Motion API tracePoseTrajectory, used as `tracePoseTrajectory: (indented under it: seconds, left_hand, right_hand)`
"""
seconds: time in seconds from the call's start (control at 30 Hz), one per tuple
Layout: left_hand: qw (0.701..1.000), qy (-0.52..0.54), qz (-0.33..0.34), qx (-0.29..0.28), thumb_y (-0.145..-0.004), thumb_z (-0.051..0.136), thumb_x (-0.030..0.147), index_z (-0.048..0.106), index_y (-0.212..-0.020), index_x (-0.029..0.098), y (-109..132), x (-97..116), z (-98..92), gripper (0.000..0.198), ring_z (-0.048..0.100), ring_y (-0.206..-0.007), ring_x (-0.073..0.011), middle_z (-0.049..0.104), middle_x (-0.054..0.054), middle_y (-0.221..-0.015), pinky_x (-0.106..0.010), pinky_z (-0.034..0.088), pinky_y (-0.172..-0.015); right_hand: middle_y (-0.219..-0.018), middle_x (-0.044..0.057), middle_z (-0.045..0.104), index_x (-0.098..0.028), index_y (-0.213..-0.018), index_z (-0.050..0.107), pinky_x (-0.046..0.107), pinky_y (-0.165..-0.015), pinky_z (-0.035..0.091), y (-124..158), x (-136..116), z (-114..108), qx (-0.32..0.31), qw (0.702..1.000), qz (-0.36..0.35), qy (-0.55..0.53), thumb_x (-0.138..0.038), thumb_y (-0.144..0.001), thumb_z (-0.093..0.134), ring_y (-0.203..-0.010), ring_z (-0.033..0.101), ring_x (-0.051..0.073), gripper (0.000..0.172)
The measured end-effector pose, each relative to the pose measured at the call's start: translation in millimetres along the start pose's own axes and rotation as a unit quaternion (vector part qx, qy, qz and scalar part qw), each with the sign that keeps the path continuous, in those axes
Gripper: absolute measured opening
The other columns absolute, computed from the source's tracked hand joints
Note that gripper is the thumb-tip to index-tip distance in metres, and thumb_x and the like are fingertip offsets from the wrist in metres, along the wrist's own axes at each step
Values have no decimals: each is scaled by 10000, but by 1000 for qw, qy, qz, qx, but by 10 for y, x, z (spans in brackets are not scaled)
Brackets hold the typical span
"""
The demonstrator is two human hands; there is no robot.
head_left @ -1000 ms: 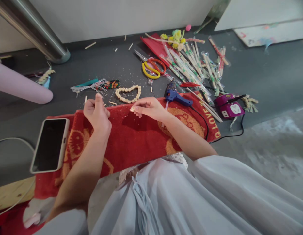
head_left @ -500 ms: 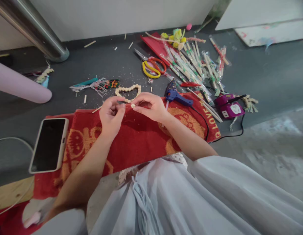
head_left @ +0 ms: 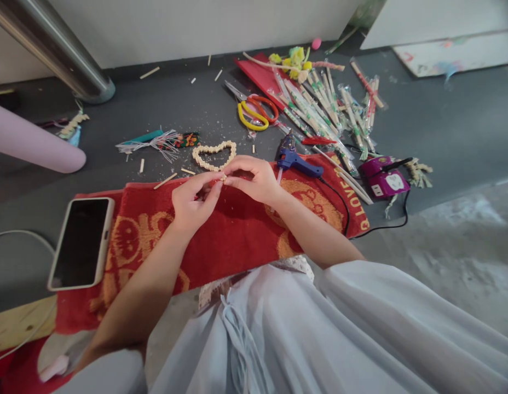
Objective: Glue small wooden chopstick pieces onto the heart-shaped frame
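Observation:
My left hand (head_left: 192, 202) and my right hand (head_left: 252, 178) meet fingertip to fingertip over the far edge of a red towel (head_left: 229, 235). Between them they pinch a small cream-coloured piece (head_left: 223, 177). Just beyond the fingers, a heart-shaped ring of the same cream pieces (head_left: 213, 155) lies on the grey floor. A blue glue gun (head_left: 295, 160) rests on the towel to the right of my right hand, its black cord running off to the right.
A phone (head_left: 81, 242) lies on the towel's left end. Scissors (head_left: 254, 112), wrapped sticks (head_left: 319, 109) and a purple device (head_left: 383, 178) are scattered beyond and to the right. A metal post (head_left: 61, 54) and a pink cylinder (head_left: 32, 145) stand at left.
My left hand has moved right from the towel's edge to meet my right hand. Both hands now pinch the small piece together, slightly nearer the heart.

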State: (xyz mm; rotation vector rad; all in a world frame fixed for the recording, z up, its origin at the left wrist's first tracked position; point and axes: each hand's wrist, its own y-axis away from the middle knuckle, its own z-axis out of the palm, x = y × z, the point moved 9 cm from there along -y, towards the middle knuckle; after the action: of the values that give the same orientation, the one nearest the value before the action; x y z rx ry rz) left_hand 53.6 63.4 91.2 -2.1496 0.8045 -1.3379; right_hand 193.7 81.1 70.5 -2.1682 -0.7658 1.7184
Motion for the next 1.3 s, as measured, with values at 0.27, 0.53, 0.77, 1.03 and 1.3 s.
tracePoseTrajectory:
  seconds: [0.27,0.53,0.77,1.03,1.3]
  left_hand:
    - [999,16,35,-3,-864,646,149,727,-921,188,-2,27,3,107,483,-484,-39,678,37,-674,-173,351,-485]
    - [997,72,-15,6,-903,661,288,575,-1062,217,44,-140,32,195,396,-411,-34,460,107,-535,-158,294,-439]
    - [992,81,-92,23,-875,674,439,581,-878,197,21,-239,3,260,453,-446,-50,539,61,-580,-170,335,-436]
    - [985,86,-148,21,-873,667,442,657,-743,184,33,-345,18,290,431,-448,-56,564,38,-564,-186,337,-425]
    - [998,7,-55,-18,-870,665,304,766,-895,210,-1,-140,2,140,599,-564,-97,739,-15,-743,-219,475,-559]
  right_hand:
    - [-878,38,744,-168,-907,740,254,-751,514,3,27,7,-3,1000,13,17,-518,-885,660,-804,656,114,359]
    - [-873,35,738,-172,-900,734,261,-747,517,0,7,-4,1,1000,9,30,-496,-886,670,-792,651,116,331]
    - [-869,36,716,-164,-902,715,254,-729,524,1,-1,-16,15,1000,2,13,-468,-876,692,-768,641,109,307]
    - [-893,40,706,-162,-923,686,262,-744,526,6,7,0,10,1000,-1,18,-487,-893,657,-784,639,109,328]
    - [-913,49,710,-174,-947,695,280,-760,515,9,57,13,-8,999,33,37,-562,-895,623,-800,630,123,398]
